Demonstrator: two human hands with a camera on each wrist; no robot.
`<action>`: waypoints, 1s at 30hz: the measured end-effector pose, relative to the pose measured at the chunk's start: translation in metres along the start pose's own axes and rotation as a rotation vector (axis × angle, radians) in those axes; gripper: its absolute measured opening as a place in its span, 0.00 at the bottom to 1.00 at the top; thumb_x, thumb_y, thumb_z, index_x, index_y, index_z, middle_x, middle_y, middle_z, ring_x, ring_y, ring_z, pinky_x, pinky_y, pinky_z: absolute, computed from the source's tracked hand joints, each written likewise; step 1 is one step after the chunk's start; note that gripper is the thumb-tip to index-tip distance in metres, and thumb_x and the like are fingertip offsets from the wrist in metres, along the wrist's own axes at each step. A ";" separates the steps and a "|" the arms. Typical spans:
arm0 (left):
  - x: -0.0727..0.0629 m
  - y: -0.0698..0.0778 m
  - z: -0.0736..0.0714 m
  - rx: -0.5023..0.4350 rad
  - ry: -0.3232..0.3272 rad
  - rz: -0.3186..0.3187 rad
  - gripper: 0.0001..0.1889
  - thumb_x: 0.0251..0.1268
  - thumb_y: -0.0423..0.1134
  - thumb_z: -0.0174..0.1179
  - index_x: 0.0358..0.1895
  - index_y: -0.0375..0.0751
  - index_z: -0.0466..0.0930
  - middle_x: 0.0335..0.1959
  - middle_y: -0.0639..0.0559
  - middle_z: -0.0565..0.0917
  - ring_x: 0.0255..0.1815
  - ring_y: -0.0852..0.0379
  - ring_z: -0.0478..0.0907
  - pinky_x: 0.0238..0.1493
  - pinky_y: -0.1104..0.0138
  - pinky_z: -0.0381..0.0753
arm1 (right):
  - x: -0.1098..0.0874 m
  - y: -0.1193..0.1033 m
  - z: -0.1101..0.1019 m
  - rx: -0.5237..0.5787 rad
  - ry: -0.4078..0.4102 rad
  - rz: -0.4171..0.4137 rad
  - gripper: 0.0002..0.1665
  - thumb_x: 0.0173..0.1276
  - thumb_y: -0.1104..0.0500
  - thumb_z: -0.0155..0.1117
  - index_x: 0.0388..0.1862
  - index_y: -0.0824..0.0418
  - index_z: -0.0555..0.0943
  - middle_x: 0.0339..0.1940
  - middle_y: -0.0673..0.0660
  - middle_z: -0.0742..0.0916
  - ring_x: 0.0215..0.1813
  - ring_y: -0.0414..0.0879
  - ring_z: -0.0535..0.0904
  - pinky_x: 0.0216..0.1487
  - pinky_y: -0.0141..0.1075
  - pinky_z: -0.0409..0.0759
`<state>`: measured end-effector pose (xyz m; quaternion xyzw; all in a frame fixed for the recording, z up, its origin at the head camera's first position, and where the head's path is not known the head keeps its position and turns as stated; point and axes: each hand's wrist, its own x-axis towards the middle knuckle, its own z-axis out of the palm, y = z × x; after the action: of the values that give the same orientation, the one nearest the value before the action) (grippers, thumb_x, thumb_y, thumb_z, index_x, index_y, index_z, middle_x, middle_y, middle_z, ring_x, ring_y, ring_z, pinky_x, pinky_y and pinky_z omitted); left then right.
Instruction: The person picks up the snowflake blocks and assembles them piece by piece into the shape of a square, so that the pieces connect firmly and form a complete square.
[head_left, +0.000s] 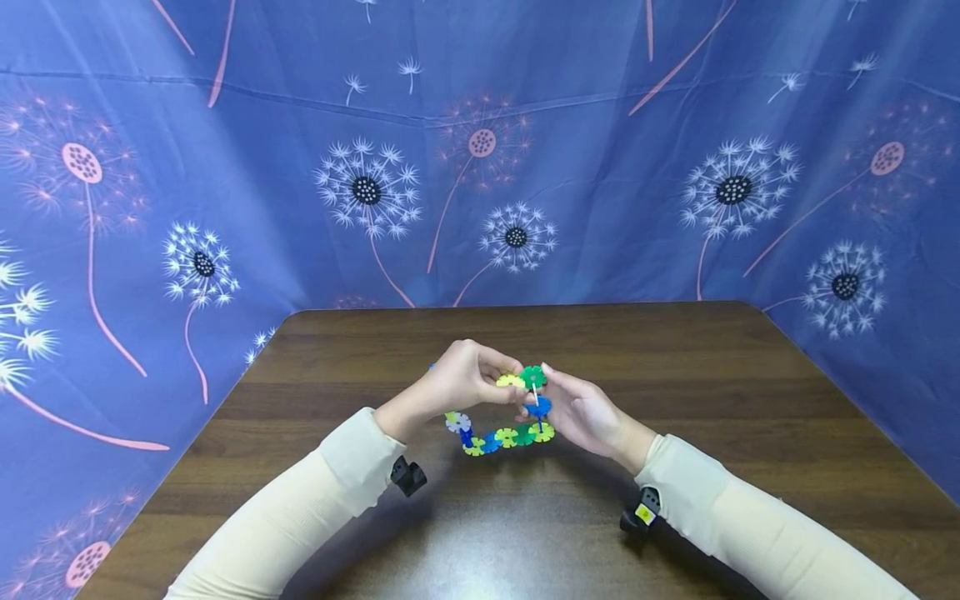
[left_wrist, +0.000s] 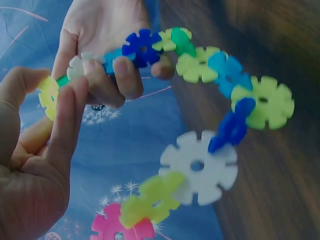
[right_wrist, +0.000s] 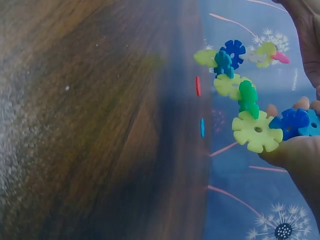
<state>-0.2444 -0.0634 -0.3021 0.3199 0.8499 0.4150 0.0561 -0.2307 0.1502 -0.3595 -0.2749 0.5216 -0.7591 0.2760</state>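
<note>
A chain of slotted plastic flower discs (left_wrist: pixel 198 167) in yellow, white, blue, green and pink curves between and below both hands. My left hand (head_left: pixel 454 382) pinches the yellow disc (left_wrist: pixel 48 97) at one end between thumb and fingers. Beside it, a green disc (head_left: pixel 533 377) joins on, followed by a white disc (left_wrist: pixel 76 67). My right hand (head_left: pixel 592 419) grips the chain around the white and light blue discs, fingers curled over them. From there the chain loops toward me and back left, ending in a pink disc (left_wrist: pixel 122 225). My left hand hides that end in the head view.
The brown wooden table (head_left: pixel 480 517) lies under both hands. A red piece (right_wrist: pixel 198 86) and a blue piece (right_wrist: pixel 202 128) lie near its far edge in the right wrist view. Behind the table hangs a blue dandelion-print cloth (head_left: pixel 600 167).
</note>
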 end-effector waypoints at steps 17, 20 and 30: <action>0.001 -0.006 -0.014 -0.022 -0.157 0.176 0.12 0.57 0.32 0.65 0.45 0.36 0.87 0.42 0.44 0.88 0.33 0.62 0.84 0.38 0.71 0.84 | 0.002 -0.001 -0.001 0.064 -0.158 0.028 0.27 0.82 0.50 0.19 0.55 0.59 0.68 0.36 0.50 0.73 0.42 0.46 0.69 0.56 0.41 0.69; 0.001 -0.006 -0.015 -0.023 -0.168 0.189 0.12 0.58 0.31 0.65 0.46 0.35 0.87 0.42 0.44 0.88 0.34 0.62 0.83 0.39 0.71 0.84 | 0.003 -0.001 -0.002 0.055 -0.180 0.019 0.29 0.81 0.51 0.18 0.55 0.60 0.69 0.36 0.51 0.73 0.41 0.48 0.68 0.55 0.41 0.69; 0.002 -0.010 -0.017 -0.052 -0.220 0.224 0.13 0.60 0.31 0.64 0.48 0.37 0.86 0.42 0.46 0.88 0.37 0.66 0.82 0.41 0.68 0.84 | 0.003 -0.002 -0.001 0.050 -0.208 0.015 0.30 0.81 0.51 0.16 0.53 0.62 0.70 0.38 0.52 0.74 0.41 0.47 0.69 0.55 0.41 0.68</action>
<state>-0.2569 -0.0782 -0.2987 0.4545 0.7866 0.4032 0.1107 -0.2337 0.1495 -0.3579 -0.3412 0.4730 -0.7373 0.3411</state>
